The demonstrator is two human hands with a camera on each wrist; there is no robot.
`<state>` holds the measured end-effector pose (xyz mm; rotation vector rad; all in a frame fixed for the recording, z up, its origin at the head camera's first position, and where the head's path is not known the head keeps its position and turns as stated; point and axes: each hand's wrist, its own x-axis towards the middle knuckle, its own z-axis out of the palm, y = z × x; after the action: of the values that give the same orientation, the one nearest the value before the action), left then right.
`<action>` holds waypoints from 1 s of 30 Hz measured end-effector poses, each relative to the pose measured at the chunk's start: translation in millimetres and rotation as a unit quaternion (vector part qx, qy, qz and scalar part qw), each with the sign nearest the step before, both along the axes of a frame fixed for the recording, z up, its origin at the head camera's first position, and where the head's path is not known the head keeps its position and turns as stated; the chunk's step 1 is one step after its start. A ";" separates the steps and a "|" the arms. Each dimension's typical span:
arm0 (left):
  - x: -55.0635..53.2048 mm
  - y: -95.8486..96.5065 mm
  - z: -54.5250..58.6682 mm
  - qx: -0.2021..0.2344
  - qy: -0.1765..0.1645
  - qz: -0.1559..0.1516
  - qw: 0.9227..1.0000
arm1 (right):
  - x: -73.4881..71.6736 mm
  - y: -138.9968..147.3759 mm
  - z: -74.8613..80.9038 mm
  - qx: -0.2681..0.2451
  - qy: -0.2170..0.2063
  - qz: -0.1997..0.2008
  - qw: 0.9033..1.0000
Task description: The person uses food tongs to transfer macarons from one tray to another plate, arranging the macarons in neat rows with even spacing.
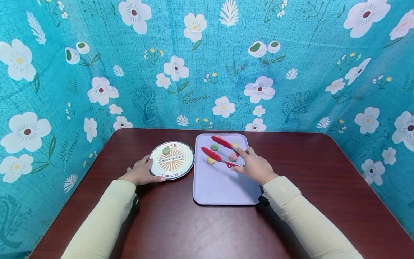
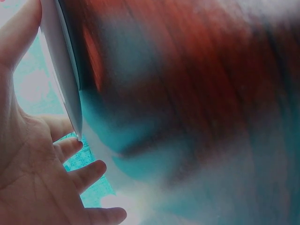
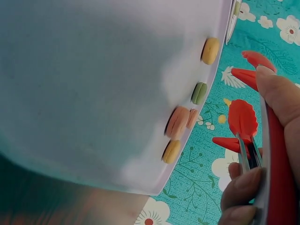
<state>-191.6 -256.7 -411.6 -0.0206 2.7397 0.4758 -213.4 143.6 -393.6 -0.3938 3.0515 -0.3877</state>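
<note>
In the head view, my left hand [image 1: 141, 172] rests against the left rim of a round white plate [image 1: 185, 163], thumb along its near edge. The left wrist view shows its fingers spread and fairly straight beside the rim. A green macaron [image 1: 166, 150] sits on the plate's far part. My right hand [image 1: 257, 166] grips tongs [image 1: 226, 161] with red tips, spread apart above a lilac tray [image 1: 220, 187]. Under and around the tips lie a green macaron [image 1: 215, 146], a yellow macaron [image 1: 211, 160], a pink macaron [image 1: 233, 157] and another yellow macaron [image 3: 171, 151].
A second pink macaron [image 3: 192, 118] lies near the tray's far edge. Plate and tray stand side by side on a dark red-brown table [image 1: 155, 223]. A turquoise flowered curtain [image 1: 200, 72] hangs behind it and along both sides.
</note>
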 end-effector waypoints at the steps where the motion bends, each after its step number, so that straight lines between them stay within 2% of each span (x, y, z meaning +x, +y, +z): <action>1: -0.1 -0.3 -0.1 -0.001 0.002 -0.002 1.000 | -0.1 0.6 0.0 0.001 0.000 -0.001 1.000; 30: 0.1 0.9 -2.9 0.010 -0.002 0.011 1.000 | -4.9 9.8 1.1 0.024 0.008 -0.007 1.000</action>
<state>-191.5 -255.8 -414.6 -0.0452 2.7327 0.5096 -218.4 153.4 -392.5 -0.3744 3.0740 -0.3117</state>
